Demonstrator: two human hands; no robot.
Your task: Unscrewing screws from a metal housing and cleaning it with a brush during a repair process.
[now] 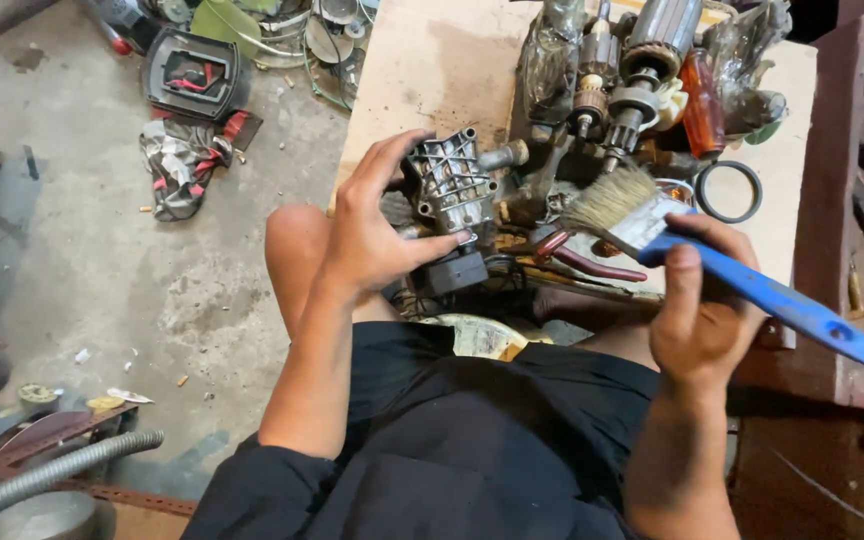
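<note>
Nearest, over the lap: right hand [704, 318] clamped around blue-handled paintbrush [742, 282], handle running down-right, bristles aimed up-left toward the ribbed grey metal housing [450, 182]. Just left of the bristles, not touching. Left hand [372, 235] wrapped around that housing, thumb pressed on its lower edge, fingers curled over the top. Beyond, motor armatures [642, 60] heaped on the table [432, 60].

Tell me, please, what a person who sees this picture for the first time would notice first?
Probably the two hands in the middle: the left hand grips a grey ribbed cast-metal housing, and the right hand holds a flat paintbrush with a blue handle, its bristles pointing toward the housing. Behind them, at the top, copper-wound motor armatures lie on a pale wooden board.
</note>
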